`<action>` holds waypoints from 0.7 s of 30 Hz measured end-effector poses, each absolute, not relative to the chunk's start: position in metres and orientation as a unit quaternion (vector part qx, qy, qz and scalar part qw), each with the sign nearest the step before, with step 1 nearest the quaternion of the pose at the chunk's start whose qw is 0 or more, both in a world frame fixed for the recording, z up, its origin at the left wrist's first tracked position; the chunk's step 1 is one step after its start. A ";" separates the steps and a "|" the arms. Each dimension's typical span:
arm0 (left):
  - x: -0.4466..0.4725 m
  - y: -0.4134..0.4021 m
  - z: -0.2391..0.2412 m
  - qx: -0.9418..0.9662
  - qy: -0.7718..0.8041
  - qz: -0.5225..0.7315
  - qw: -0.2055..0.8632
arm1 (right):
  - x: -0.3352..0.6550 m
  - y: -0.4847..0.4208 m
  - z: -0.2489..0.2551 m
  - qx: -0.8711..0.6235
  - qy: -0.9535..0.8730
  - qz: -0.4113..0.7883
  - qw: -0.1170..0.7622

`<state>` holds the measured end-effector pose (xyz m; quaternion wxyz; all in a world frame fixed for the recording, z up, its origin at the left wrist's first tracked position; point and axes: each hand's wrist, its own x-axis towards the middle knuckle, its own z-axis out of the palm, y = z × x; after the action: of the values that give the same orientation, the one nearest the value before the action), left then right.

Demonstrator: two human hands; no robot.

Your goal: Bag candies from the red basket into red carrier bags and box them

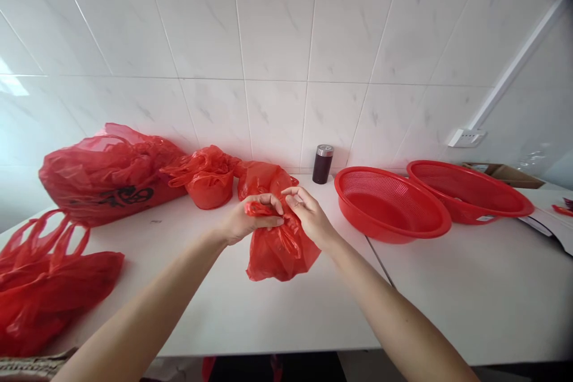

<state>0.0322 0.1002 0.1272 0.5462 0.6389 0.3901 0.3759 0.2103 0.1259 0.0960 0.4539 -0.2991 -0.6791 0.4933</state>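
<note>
A red plastic bag (283, 253) is in front of me above the white table, its gathered top between my two hands. My left hand (253, 218) is closed on the bag's top, fingers and thumb pinching a twisted part of it. From the other side my right hand (308, 215) pinches the same gathered plastic, its fingertips close to those of my left. What the bag contains cannot be made out. Right behind it, another red plastic bag (264, 178) lies on the table, partly covered by my left hand.
Left of me are a large red bag with black print (107, 173), a round bundled red bag (208, 182) and a red bag with raised handles (54, 286). A dark tumbler (323, 165) stands by the wall. Two red plastic baskets (394, 233) (470, 215) sit on the right, before a cardboard box (514, 176).
</note>
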 end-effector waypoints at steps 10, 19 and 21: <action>0.055 0.092 0.092 0.748 0.457 0.476 0.072 | 0.209 0.120 0.071 -0.236 -0.564 0.693 0.381; 0.035 0.085 0.079 0.746 0.503 0.407 0.156 | 0.232 0.123 0.078 -0.379 -0.783 0.253 0.423; 0.019 0.079 0.065 0.722 0.549 0.394 0.147 | 0.245 0.126 0.063 -0.434 -0.763 0.260 0.402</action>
<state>0.0191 0.0787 0.0646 0.1472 0.7220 0.5494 0.3938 0.2450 0.1256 0.0631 0.4024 -0.4341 -0.7629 0.2603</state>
